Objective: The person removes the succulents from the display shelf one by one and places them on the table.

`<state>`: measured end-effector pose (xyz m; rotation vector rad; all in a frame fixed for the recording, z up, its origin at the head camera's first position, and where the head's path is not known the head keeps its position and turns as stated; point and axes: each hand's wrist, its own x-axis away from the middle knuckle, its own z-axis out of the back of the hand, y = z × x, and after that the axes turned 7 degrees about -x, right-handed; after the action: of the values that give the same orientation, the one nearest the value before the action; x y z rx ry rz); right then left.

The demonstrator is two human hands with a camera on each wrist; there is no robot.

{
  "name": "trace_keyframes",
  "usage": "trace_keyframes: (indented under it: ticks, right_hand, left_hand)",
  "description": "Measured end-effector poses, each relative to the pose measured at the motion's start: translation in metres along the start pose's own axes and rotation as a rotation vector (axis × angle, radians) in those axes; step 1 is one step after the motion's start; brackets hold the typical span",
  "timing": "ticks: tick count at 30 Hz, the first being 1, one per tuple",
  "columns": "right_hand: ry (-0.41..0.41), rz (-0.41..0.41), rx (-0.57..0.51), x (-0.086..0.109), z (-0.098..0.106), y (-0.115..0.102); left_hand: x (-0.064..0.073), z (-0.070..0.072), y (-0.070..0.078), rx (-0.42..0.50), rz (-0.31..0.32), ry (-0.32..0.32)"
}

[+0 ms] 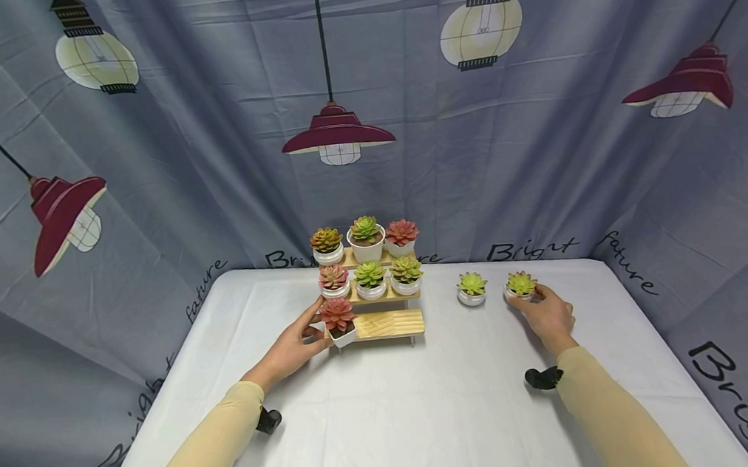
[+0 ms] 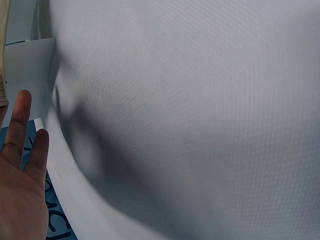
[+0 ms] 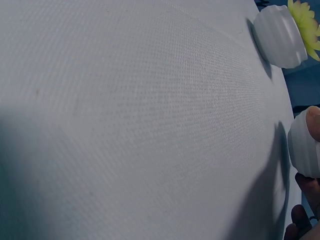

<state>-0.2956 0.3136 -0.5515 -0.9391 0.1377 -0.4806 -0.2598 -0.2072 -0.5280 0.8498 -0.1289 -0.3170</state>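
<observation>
- Left hand point(image 1: 294, 350), fingers spread, is at the tilted red plant point(image 1: 338, 317), lower left of the stand point(image 1: 391, 324); whether it grips, I cannot tell. A nudge could topple it.
- Right of the stand, a sideways swing could knock the loose plant point(image 1: 472, 284).
- Farther right, right hand point(image 1: 548, 318) pinches the end plant point(image 1: 521, 282); slipping could drop it.
- White cloth point(image 1: 396, 409) under the stand; lamp-printed curtain point(image 1: 203, 107) behind.

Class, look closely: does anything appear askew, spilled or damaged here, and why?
The red succulent at the left end of the bottom tier looks askew: its white pot slants and seems to overhang the front edge, unlike the upright pots above. The left hand is right at it. Nothing appears spilled or damaged.
</observation>
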Motion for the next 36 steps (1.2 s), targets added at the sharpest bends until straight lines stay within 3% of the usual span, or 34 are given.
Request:
trace_keyframes:
  ticks: [13,36]
  right_hand:
    - [-0.018,-0.001,0.010,-0.0021,-0.0016,0.0008]
    - [-0.010,-0.002,0.008,0.0004,-0.0045,0.0002]
  left_hand:
    - [-0.0011,-0.0016,-0.0020,0.016,-0.029,-0.002]
    - [0.0015,-0.0008,0.0026,0.010,-0.005,-0.004]
